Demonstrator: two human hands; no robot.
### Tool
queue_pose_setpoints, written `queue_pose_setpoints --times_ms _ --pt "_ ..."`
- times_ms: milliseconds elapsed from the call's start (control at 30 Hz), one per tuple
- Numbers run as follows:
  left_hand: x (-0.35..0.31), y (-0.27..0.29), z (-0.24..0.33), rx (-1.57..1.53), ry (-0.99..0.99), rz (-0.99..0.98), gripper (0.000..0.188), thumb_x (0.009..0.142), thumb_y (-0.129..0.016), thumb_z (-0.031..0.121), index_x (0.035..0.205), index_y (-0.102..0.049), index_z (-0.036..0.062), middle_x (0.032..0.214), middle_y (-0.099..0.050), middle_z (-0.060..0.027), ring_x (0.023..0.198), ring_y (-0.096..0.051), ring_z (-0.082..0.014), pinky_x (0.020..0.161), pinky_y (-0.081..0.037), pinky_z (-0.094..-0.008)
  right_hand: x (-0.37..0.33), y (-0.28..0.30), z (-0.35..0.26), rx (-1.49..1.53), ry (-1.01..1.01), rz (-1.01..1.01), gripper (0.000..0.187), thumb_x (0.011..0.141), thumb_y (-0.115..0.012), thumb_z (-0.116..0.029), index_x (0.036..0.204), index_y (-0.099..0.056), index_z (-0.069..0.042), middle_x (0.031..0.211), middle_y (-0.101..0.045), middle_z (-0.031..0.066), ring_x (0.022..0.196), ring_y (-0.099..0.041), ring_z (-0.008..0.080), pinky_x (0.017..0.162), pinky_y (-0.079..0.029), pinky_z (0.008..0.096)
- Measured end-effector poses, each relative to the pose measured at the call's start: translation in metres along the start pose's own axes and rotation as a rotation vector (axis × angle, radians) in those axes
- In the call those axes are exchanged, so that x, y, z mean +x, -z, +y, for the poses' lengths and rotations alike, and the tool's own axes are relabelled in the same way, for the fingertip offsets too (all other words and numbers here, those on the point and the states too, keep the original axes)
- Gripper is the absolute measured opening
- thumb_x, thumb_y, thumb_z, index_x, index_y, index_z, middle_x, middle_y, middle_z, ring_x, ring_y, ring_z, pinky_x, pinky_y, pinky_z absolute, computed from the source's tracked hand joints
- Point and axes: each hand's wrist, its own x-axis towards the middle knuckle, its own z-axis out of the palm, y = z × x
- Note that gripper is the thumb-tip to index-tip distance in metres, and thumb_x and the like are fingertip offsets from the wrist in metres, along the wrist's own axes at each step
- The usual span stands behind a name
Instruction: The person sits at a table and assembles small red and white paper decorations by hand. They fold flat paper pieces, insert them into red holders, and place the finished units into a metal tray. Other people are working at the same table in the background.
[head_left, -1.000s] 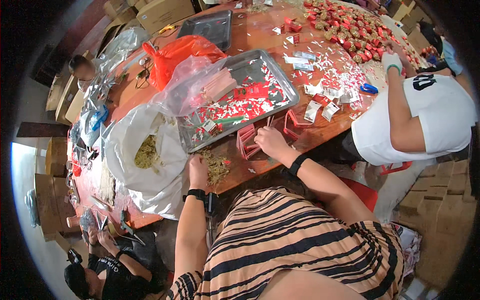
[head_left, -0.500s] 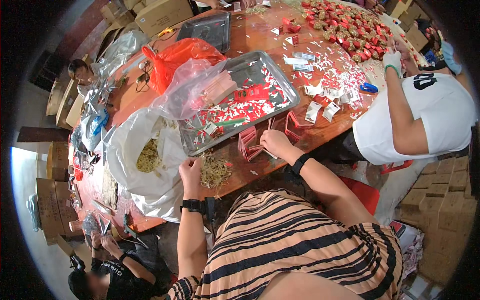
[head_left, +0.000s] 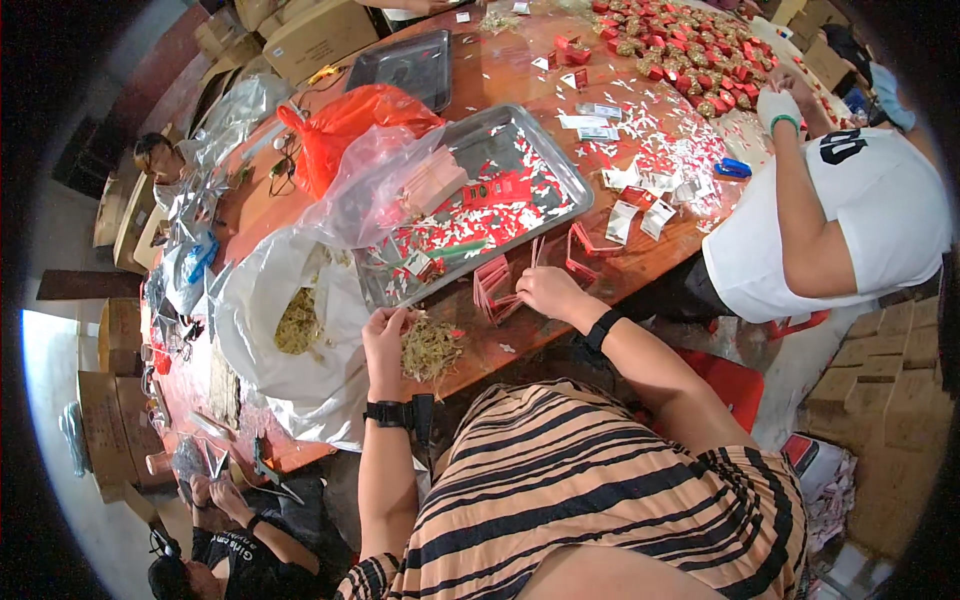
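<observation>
Reddish table (head_left: pixel 507 75) | left hand (head_left: pixel 382 342) bunched beside straw (head_left: pixel 432 350) | right hand (head_left: pixel 549 292) pinched at red cards (head_left: pixel 491 288) | hands' contents unclear

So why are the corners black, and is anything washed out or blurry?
Head view: a fisheye circle leaves the corners black and seems to warp the cardboard at right; head view: glare nearly whitens the patch at far left; head view: left hand and right hand look fairly sharp, fingertip details too small.
</observation>
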Motion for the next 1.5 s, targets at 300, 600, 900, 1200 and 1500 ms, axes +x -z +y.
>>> queue_pose_setpoints --times_ms 300,600,900,1200,1500 --pt "0.000 -0.003 -0.001 -0.011 0.017 -0.019 0.014 0.088 -0.056 0.012 0.081 -0.060 -0.0004 0.073 -0.064 -0.0055 0.065 -0.057 -0.0108 0.063 -0.045 -0.0240 0.021 -0.006 -0.001 -0.102 0.005 0.074 0.007 0.079 -0.053 -0.011 0.080 -0.058 -0.006 0.082 -0.056 0.0103 0.080 -0.060 0.0286 0.067 -0.050 0.0390" --pt "-0.009 -0.004 0.008 -0.296 0.098 -0.091 0.015 0.088 -0.056 0.013 0.083 -0.060 -0.0007 0.076 -0.062 -0.0044 0.069 -0.054 -0.0109 0.065 -0.043 -0.0242 0.027 -0.007 -0.004 -0.161 0.073 0.009 0.006 0.078 -0.052 -0.008 0.080 -0.055 -0.003 0.090 -0.055 0.0114 0.079 -0.061 0.0282 0.066 -0.052 0.0398" --pt "-0.012 -0.008 0.018 -0.079 -0.077 0.094 0.014 0.084 -0.057 0.012 0.080 -0.062 -0.0009 0.076 -0.062 -0.0053 0.069 -0.053 -0.0120 0.069 -0.041 -0.0247 0.021 0.030 -0.008 0.171 -0.047 0.153 0.009 0.077 -0.059 -0.012 0.077 -0.055 -0.004 0.076 -0.056 0.0112 0.068 -0.058 0.0289 0.059 -0.047 0.0385" --pt "-0.009 -0.028 0.015 -0.410 -0.028 -0.055 0.013 0.087 -0.054 0.008 0.081 -0.060 -0.0007 0.082 -0.064 -0.0082 0.074 -0.058 -0.0135 0.071 -0.044 -0.0255 0.023 0.062 -0.037 0.705 -0.346 0.169 0.023 0.076 -0.055 0.000 0.098 -0.062 0.002 0.075 -0.060 0.0094 0.062 -0.055 0.0123 0.057 -0.044 0.0275" --pt "-0.011 -0.050 0.025 -0.312 -0.069 -0.048 0.011 0.087 -0.056 0.009 0.079 -0.059 0.0027 0.084 -0.064 -0.0047 0.075 -0.057 -0.0112 0.071 -0.043 -0.0235 0.024 0.056 -0.063 0.753 -0.315 0.271 0.026 0.080 -0.055 0.000 0.105 -0.060 0.003 0.080 -0.060 0.0094 0.064 -0.056 0.0124 0.059 -0.045 0.0256"
